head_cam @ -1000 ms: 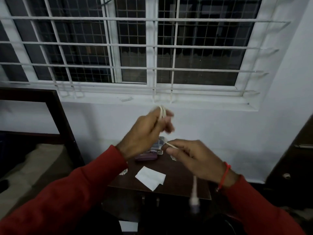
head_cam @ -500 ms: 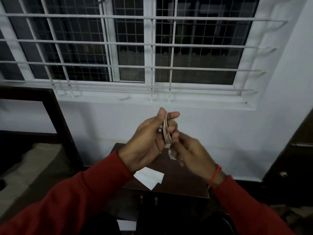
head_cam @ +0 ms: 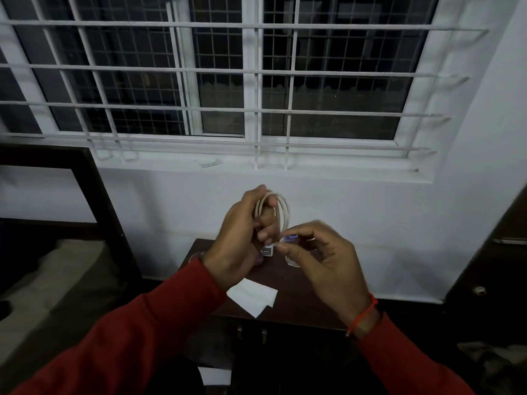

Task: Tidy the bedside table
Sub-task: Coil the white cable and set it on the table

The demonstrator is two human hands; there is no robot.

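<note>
A white charging cable (head_cam: 282,208) is wound in loops around the fingers of my left hand (head_cam: 242,240), held up above the dark wooden bedside table (head_cam: 299,297). A small white plug end with print hangs just below that hand. My right hand (head_cam: 322,258) pinches the cable's free end, a connector with a blue tip (head_cam: 291,238), between thumb and forefinger, close beside the coil. A folded white paper (head_cam: 252,297) lies on the table under my left wrist.
A barred window and its white sill (head_cam: 256,163) fill the wall behind the table. A dark bed frame (head_cam: 94,201) with bedding stands to the left, a dark cabinet (head_cam: 496,275) to the right. Another white paper (head_cam: 215,376) lies on the floor below.
The dangling cable end has been drawn up and wound onto my left hand. My right hand rose from the loose cable to the connector beside the coil.
</note>
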